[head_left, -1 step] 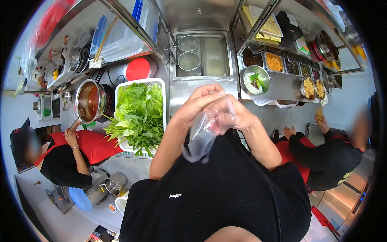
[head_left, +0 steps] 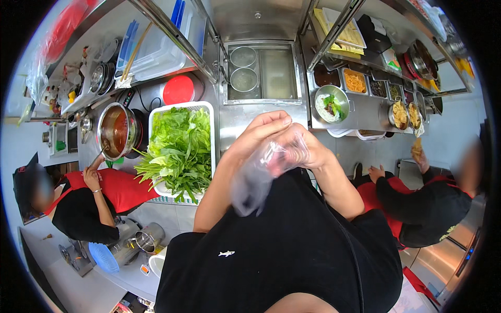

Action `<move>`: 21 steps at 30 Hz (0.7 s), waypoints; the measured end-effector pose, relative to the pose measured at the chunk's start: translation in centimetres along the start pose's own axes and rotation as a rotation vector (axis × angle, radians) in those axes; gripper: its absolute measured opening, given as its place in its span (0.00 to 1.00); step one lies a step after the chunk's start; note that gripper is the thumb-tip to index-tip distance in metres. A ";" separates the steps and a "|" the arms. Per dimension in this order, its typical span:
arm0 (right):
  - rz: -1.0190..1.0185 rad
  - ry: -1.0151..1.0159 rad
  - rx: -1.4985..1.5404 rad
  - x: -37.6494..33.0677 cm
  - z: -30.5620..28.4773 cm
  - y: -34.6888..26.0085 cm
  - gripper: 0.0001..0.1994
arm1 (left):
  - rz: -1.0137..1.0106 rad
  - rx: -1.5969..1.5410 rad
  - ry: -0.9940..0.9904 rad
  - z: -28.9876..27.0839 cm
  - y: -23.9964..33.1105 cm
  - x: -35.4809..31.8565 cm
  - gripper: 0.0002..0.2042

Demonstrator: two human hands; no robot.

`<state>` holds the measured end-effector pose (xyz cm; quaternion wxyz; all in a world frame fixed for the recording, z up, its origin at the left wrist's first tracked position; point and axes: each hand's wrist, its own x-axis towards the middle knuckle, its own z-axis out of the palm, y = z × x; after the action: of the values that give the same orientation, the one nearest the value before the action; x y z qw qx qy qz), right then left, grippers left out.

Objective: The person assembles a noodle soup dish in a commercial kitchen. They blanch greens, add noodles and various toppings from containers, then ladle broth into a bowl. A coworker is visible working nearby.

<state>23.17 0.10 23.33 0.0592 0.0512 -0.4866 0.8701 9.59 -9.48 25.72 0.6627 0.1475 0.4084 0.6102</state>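
My left hand and my right hand meet in front of my chest, fingers bent and closed together. Between them hangs a thin, clear piece of plastic, which looks like a disposable glove. Its loose end droops over my left forearm and black shirt. My right hand grips the upper part, with skin showing through the crumpled film. The left fingers curl over at the same spot; their tips are partly hidden. To the left of my hands stands a white basket of lettuce and leafy greens.
Ahead is a steel water basin with two round strainers. A metal bowl of noodles and greens and several topping trays are at right. Left, a co-worker's hand holds a pot. Another person stands at right.
The glove's loose end has swung slightly left and down. My hands stay nearly in place. The person at right has shifted a little.
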 end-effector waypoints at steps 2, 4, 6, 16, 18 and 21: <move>-0.113 0.085 -0.082 0.5 0.8 0.3 0.32 | -0.071 -0.041 0.023 -0.4 -0.4 0.6 0.12; -0.149 0.094 0.044 0.3 0.9 1.2 0.37 | -0.040 -0.089 -0.150 -3.8 -2.8 3.1 0.13; -0.131 0.079 0.287 0.6 1.2 1.1 0.40 | -0.058 -0.469 -0.446 -6.3 -4.0 4.7 0.17; -0.475 0.576 0.341 1.2 -1.4 0.9 0.24 | 1.199 0.733 0.349 -2.6 -6.2 -1.7 0.16; -0.437 0.459 0.292 1.2 -2.3 1.4 0.29 | 1.202 0.963 0.236 -1.1 -5.1 -1.6 0.23; -0.285 0.351 0.312 1.9 -0.1 -1.1 0.37 | 1.219 1.016 0.302 0.6 -4.5 0.4 0.29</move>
<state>21.46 0.85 24.46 0.2560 -0.0240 -0.3167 0.9130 13.04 -9.83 22.83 0.0032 0.5432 0.5688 0.6175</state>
